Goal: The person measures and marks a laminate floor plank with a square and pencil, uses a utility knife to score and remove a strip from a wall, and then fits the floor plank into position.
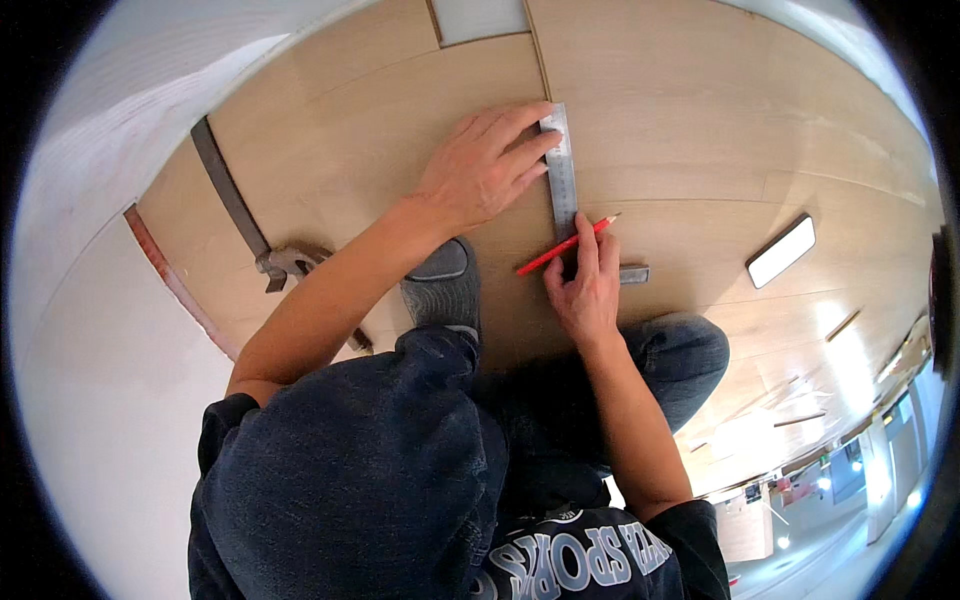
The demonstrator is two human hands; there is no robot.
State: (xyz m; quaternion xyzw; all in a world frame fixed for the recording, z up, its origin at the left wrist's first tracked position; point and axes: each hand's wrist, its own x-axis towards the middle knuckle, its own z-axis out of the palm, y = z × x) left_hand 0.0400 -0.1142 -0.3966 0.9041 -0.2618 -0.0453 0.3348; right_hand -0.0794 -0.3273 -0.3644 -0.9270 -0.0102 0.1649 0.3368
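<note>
My left hand (pixel 480 170) lies over the upper part of a steel square (pixel 562 180), spread fingertips resting on its blade, which runs along a board edge. My right hand (pixel 590 285) is closed on a red pencil (pixel 542 259) at the blade's lower end, its tip pointing up and right. The square's short arm (pixel 633 274) shows right of that hand. A long dark flat metal bar (pixel 225 185) lies at the left, with a hammer-like tool (pixel 285 262) by its lower end, partly hidden by my left forearm. A grey shoe (pixel 440 285) is between my forearms.
Pale wood-look boards (pixel 670 100) form the floor, with a notch (pixel 480 18) at the top. A white wall (pixel 110 90) borders the left. A phone (pixel 780 250) lies at the right. Loose strips (pixel 798 419) lie farther back at lower right, near a bright room.
</note>
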